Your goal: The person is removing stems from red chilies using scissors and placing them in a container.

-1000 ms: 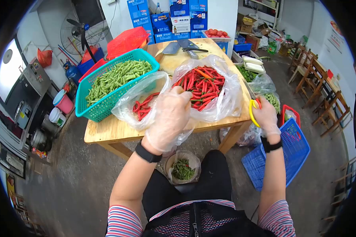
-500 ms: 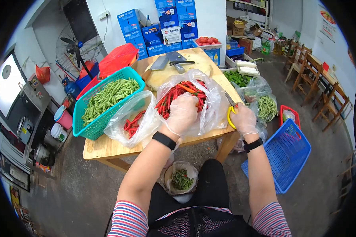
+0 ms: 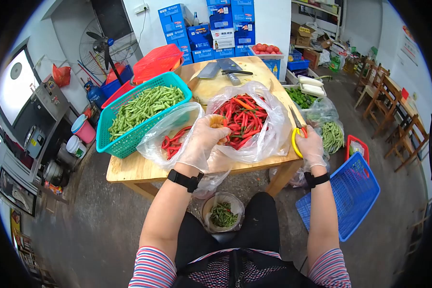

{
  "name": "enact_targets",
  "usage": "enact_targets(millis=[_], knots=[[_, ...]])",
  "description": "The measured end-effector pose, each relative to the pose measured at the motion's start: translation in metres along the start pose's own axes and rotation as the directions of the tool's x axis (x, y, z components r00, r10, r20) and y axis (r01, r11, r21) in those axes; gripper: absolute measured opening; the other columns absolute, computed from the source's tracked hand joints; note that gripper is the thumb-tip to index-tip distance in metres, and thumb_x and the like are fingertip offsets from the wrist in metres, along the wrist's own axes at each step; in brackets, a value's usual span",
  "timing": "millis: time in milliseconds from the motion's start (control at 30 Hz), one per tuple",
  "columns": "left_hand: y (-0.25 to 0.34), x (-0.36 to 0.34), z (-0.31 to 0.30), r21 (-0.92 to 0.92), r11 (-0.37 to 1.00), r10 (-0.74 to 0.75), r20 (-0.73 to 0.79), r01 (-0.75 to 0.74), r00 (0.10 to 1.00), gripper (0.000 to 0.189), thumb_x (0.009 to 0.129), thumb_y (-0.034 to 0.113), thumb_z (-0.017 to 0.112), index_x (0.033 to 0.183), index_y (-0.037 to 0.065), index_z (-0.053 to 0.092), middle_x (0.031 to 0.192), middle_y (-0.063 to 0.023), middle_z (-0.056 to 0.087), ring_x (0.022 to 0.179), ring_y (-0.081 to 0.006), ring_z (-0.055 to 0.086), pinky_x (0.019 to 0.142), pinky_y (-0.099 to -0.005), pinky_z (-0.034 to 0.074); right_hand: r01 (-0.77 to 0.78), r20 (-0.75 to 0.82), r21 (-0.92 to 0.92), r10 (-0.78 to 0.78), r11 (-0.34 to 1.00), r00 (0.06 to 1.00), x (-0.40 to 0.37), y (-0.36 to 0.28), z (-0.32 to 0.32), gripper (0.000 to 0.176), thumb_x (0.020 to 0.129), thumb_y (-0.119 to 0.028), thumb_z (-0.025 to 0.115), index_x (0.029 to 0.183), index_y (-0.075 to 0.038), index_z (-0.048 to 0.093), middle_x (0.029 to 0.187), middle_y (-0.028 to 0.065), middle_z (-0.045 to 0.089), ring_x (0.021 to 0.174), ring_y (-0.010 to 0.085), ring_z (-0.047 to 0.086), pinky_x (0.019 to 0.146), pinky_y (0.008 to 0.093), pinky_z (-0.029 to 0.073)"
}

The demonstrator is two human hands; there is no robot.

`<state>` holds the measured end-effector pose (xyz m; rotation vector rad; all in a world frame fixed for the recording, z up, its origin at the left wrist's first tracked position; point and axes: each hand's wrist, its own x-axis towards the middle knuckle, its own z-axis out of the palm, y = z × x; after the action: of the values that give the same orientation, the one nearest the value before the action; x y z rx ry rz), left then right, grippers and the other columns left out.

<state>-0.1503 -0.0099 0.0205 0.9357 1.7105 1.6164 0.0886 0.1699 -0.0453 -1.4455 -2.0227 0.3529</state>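
Observation:
My left hand [image 3: 207,138], in a clear glove, has its fingers curled at the left edge of the large bag of red chilies [image 3: 245,117]; red shows at its fingertips, a chili as far as I can see. My right hand [image 3: 309,148], gloved too, holds yellow-handled scissors [image 3: 296,139] at the table's right edge, blades pointing up and away. Left of my left hand lies a second clear bag [image 3: 151,139] with fewer red chilies [image 3: 174,142]. A teal basket [image 3: 122,144] of cut green beans [image 3: 144,109] stands farther left.
Cleavers [image 3: 210,70] lie on a round board [image 3: 261,81] at the table's back. A bin [image 3: 223,216] with green scraps stands between my knees. On the floor at the right are a blue basket [image 3: 343,192], a red basket [image 3: 361,148] and bagged long beans [image 3: 331,136].
My left hand has moved left, off the middle of the chili pile to the bag's left edge, with red now at its fingertips. The scissors' blades have swung clear of the bag. The view has shifted slightly.

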Motion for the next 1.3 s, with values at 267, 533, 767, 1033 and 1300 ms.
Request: enact_targets(millis=[267,533,767,1033,1300], knots=[[0.002,-0.026,-0.015,-0.143,0.989,-0.023,0.111,0.039,0.994,0.023,0.084,0.010,0.067,0.103,-0.001,0.061,0.083,-0.0068,0.065,0.068,-0.0128,0.061,0.061,-0.0240,0.047,0.142,-0.276,0.642,0.054,0.753,0.960,-0.042,0.008,-0.001,0.038,0.084,0.002,0.056,0.122,0.003,0.053,0.116,0.0162,0.062,0.103,0.0220,0.061,0.090,0.0315,0.045],[-0.035,-0.132,-0.021,-0.237,0.970,-0.053,0.025,0.058,0.998,0.019,0.085,0.010,0.068,0.099,-0.003,0.067,0.084,-0.0040,0.066,0.074,-0.0089,0.060,0.067,-0.0229,0.049,-0.161,0.305,0.888,-0.290,0.430,0.907,-0.190,-0.049,-0.022,0.057,0.076,0.005,0.067,0.128,-0.001,0.045,0.102,0.0002,0.052,0.087,0.0083,0.050,0.078,0.0224,0.043],[-0.076,-0.185,-0.035,-0.091,0.994,-0.069,-0.121,0.059,0.990,0.016,0.079,0.001,0.071,0.094,-0.004,0.068,0.083,-0.0039,0.067,0.072,-0.0084,0.060,0.066,-0.0226,0.049,-0.044,0.479,0.738,-0.477,0.673,0.737,-0.240,-0.057,-0.002,0.051,0.072,-0.010,0.078,0.117,-0.004,0.053,0.079,0.0016,0.054,0.065,0.0069,0.047,0.059,0.0223,0.042],[-0.079,-0.190,-0.048,0.360,0.921,0.212,-0.146,-0.148,0.966,0.012,0.073,-0.002,0.072,0.084,-0.002,0.069,0.072,-0.0061,0.062,0.069,-0.0138,0.060,0.064,-0.0266,0.047,0.162,0.485,0.624,-0.542,0.764,0.687,-0.238,-0.073,-0.009,0.047,0.071,-0.016,0.080,0.112,-0.005,0.059,0.068,0.0034,0.052,0.054,0.0099,0.049,0.049,0.0260,0.040],[-0.080,-0.188,-0.059,0.408,0.899,0.202,-0.060,-0.161,0.978,0.012,0.072,0.000,0.071,0.084,-0.002,0.069,0.073,-0.0087,0.061,0.070,-0.0203,0.061,0.065,-0.0303,0.047,0.083,0.531,0.705,-0.602,0.704,0.597,-0.237,-0.063,0.004,0.042,0.078,-0.016,0.075,0.114,-0.001,0.058,0.083,0.0100,0.062,0.066,0.0167,0.059,0.066,0.0282,0.050]])
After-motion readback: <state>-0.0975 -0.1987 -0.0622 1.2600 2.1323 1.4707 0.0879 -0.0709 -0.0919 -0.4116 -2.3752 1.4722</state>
